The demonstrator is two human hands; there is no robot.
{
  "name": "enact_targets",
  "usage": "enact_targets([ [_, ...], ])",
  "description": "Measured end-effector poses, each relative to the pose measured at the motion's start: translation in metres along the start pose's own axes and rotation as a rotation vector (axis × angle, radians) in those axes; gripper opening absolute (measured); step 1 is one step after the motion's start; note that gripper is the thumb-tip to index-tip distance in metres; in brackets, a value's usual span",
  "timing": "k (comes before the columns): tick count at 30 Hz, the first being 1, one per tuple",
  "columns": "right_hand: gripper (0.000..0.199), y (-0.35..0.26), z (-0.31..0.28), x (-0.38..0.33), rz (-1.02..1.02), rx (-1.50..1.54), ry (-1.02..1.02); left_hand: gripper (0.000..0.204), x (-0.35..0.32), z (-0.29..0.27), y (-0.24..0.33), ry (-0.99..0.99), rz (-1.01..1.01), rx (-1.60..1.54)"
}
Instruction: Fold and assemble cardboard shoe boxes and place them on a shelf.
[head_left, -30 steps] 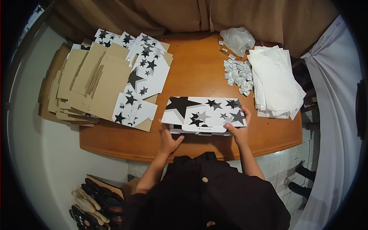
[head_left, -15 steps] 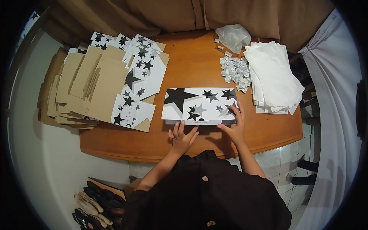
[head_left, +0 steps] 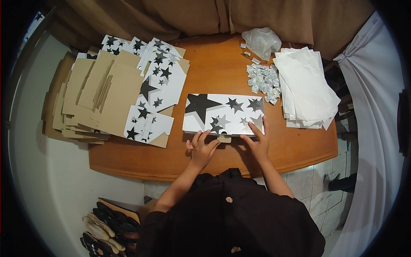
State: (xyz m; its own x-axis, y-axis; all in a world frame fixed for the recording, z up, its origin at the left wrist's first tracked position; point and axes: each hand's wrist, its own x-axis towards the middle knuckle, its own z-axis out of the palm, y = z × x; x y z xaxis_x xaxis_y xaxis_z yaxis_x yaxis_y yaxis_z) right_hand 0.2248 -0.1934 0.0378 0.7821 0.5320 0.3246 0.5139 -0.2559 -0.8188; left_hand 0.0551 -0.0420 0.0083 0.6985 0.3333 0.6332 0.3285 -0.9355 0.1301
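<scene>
A white box with black and grey stars (head_left: 223, 114) lies flat on the wooden table (head_left: 222, 73) in front of me. My left hand (head_left: 201, 148) rests on the table just below the box's near edge, fingers spread and tips touching that edge. My right hand (head_left: 257, 143) presses on the box's near right corner, fingers reaching up along its right end. A small brown flap (head_left: 224, 138) sticks out under the near edge between my hands.
A stack of flat cardboard blanks, brown side and star side up (head_left: 115, 98), fills the table's left. White paper sheets (head_left: 305, 90), a heap of small silvery packets (head_left: 261, 79) and a clear plastic bag (head_left: 261, 41) sit right. Shoes (head_left: 105, 227) lie on the floor.
The star box has been laid flatter and pushed a little farther onto the table. My left hand has let go of its near edge and now rests open below it.
</scene>
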Motion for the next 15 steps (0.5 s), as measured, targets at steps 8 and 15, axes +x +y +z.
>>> enact_targets([
  [8, 0.047, 0.001, 0.003, -0.001, -0.009, -0.016, 0.026, 0.034, 0.018, -0.005, -0.025, 0.009, -0.080, -0.028],
  [15, 0.047, 0.002, 0.004, -0.001, -0.020, -0.012, 0.033, 0.034, 0.051, -0.018, -0.050, 0.009, 0.011, -0.068],
])
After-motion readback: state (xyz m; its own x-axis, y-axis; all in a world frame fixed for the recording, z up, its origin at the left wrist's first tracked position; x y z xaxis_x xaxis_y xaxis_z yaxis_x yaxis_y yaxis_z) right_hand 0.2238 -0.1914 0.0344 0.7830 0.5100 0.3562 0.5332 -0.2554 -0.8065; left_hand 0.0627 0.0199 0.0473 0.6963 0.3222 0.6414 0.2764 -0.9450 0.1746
